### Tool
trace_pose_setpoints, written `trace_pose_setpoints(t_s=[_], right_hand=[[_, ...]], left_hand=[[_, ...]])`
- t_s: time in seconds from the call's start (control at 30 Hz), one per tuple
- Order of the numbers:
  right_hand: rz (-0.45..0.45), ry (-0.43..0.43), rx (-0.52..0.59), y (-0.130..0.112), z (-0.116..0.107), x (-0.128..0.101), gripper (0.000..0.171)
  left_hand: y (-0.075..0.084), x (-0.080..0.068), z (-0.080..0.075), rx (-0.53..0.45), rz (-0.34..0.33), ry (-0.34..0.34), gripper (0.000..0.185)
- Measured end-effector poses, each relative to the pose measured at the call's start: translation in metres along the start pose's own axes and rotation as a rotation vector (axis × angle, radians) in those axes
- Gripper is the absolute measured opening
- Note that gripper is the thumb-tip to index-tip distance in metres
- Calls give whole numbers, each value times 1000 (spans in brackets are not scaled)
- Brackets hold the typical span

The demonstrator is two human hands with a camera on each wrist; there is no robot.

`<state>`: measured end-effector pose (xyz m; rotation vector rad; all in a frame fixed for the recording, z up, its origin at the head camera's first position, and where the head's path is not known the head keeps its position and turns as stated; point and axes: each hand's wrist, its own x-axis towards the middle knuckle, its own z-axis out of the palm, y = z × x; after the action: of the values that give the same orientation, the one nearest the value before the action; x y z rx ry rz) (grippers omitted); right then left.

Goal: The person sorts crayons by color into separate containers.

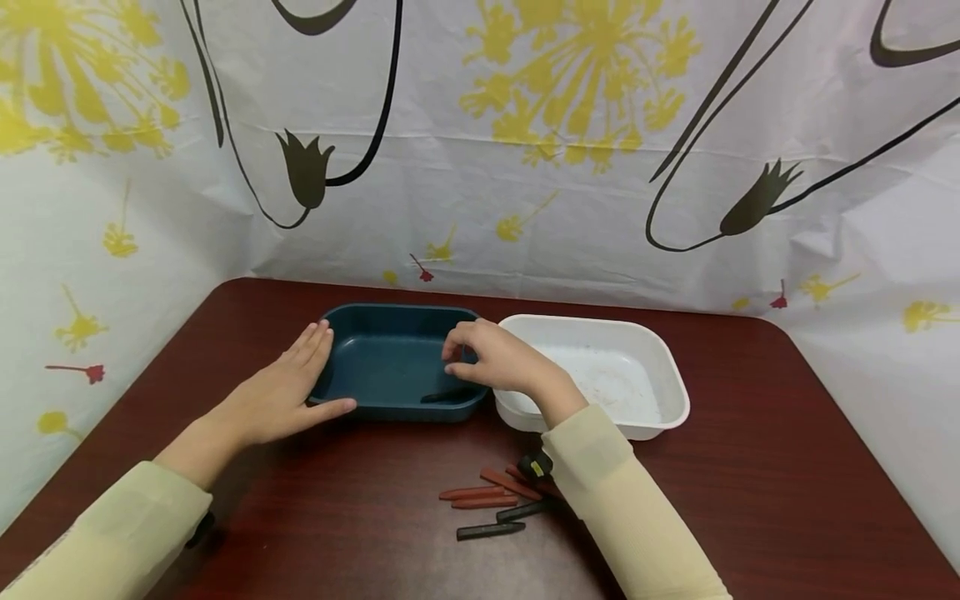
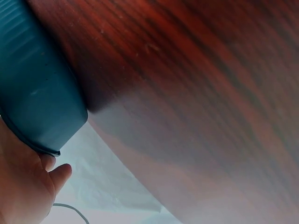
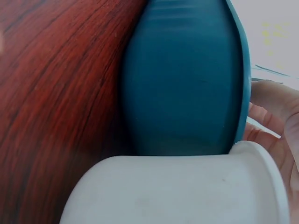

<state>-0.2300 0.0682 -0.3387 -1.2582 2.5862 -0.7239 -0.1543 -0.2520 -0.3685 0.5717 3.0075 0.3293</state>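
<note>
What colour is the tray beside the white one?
That tray is dark teal, clearest in the head view.

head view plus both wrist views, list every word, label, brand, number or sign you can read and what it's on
No readable text in any of the three views.
Black device by the right sleeve: a small yellow mark, too small to read.
Red crayons and dark crayons: no lettering can be made out.
Blue tray, white tray: none visible.
Backdrop: printed plant shapes, no letters visible.
</note>
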Motion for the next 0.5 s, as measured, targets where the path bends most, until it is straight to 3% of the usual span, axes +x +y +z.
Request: trace_pose_setpoints(t_s=[0.5], right_hand=[[-22, 43, -31, -6, -6, -16, 18]], left_hand=[[0, 0, 1, -20, -7, -2, 108]])
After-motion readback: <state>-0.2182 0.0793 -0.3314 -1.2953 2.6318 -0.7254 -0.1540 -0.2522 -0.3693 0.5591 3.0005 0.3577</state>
